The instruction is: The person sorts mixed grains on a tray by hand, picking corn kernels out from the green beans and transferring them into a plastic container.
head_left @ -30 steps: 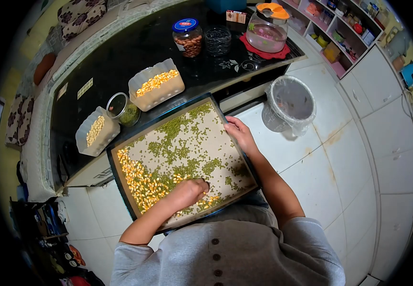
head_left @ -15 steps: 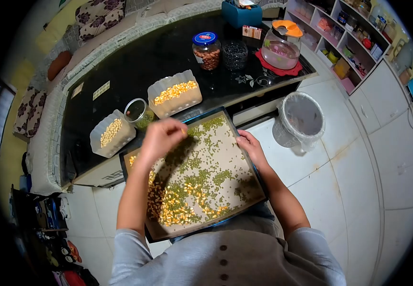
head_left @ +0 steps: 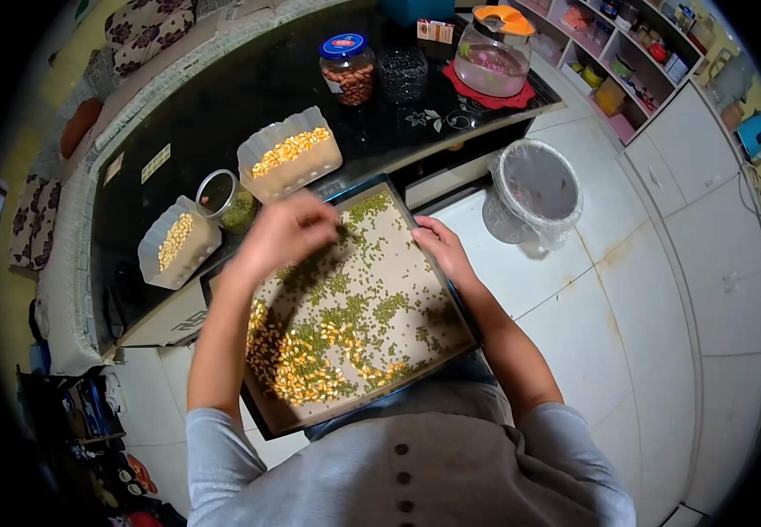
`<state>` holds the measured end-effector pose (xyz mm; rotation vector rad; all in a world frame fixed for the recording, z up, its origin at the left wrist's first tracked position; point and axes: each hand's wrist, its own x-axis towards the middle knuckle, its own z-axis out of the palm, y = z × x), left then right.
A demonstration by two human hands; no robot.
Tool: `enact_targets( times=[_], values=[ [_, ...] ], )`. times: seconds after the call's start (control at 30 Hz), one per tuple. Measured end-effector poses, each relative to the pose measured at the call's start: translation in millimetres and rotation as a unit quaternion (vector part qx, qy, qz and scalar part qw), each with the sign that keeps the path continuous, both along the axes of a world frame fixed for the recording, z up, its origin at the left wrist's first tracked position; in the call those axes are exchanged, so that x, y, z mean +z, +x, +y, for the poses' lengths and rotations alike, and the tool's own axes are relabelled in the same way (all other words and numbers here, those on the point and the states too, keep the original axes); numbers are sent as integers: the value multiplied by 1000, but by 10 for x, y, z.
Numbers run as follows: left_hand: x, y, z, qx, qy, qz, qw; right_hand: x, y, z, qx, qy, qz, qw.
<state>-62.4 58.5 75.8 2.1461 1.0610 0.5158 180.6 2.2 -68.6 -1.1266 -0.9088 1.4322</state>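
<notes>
Gripping the tray (head_left: 409, 263) by its right rim, the right hand (head_left: 443, 250) is closed around the edge, its fingers lying over the rim. The left hand (head_left: 291, 233) is raised over the far left part of the tray, blurred, with its fingers bent inward and partly curled; whether anything is pinched between them I cannot tell. A shadow falls across the tray floor just beneath it.

The tray itself sits tilted across the front of the person, its near edge over the lap and its far left corner close to the counter (head_left: 222, 97). Yellow corn kernels (head_left: 306, 373) lie thickest along the tray's left and near sides, mixed there with small green beans (head_left: 354, 309). More green beans are scattered through its middle and up to its far edge.

Just beyond the tray's far edge stands a ribbed container (head_left: 297, 178) of corn. Off its far left corner are a clear jar (head_left: 238, 212) with green contents and, farther left, a second container (head_left: 196, 256) of pale round beans. Well beyond the tray stands a blue-lidded jar (head_left: 347, 75) of brown nuts or beans. To the tray's right is a plastic-lined bin (head_left: 512, 215).
</notes>
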Motion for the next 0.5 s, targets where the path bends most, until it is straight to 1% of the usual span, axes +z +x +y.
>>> enact_targets(
  times=[0.03, 0.07, 0.1, 0.13, 0.17, 0.2, 0.3, 0.43, 0.5],
  values=[
    [-31, 42, -223, -100, 54, 19, 993, 9, 6, -4, 0, -3, -1, 1000],
    [-191, 59, -421, -140, 24, 28, 989, 28, 5, -5, 1, -7, -5, 1000],
    [-206, 124, -639, -150, -77, 62, 984, 33, -4, 0, 4, -10, -8, 1000],
    [-347, 125, -787, -190, -105, 52, 975, 22, -4, 11, 6, -11, -8, 1000],
    [-396, 173, -927, -222, -103, 81, 966, 6, 3, 9, 5, -22, -6, 1000],
    [-541, 171, -1040, -243, -119, 72, 960, -13, 2, 7, 4, -33, -4, 999],
    [-734, 213, -1235, -271, -85, 95, 954, -34, -6, 8, 3, -38, 31, 999],
    [-853, 260, -1349, -280, -84, 84, 953, 18, -5, -28, -12, -35, 20, 999],
    [-903, 268, -1385, -287, -83, 104, 949, 13, -2, -29, -5, -31, 19, 999]
  ],
)
